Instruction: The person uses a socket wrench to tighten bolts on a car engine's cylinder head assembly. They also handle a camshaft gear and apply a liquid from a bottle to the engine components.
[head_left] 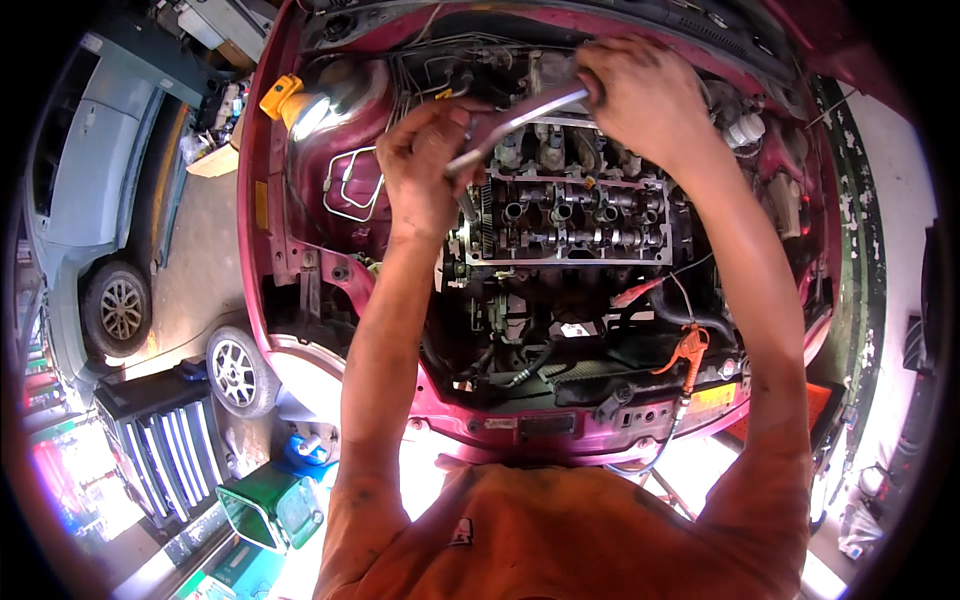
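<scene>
My left hand (425,165) is closed around the left end of a silver socket wrench (525,117), just above the left end of the engine. My right hand (640,95) grips the other end of the handle, farther back and to the right. Under my left fingers a short metal shaft (468,206) points down toward the timing gear side. Whether it sits on a bolt cannot be made out. Below the wrench lies the open cylinder head (585,215), its camshafts and lobes bare.
A lit yellow work lamp (285,100) stands on the left fender. An orange spray gun (688,350) with a hose hangs at the bay's front right. Green bin (270,508), black tool cabinet (160,440), loose wheel (240,372) and a grey car (110,180) are on the left.
</scene>
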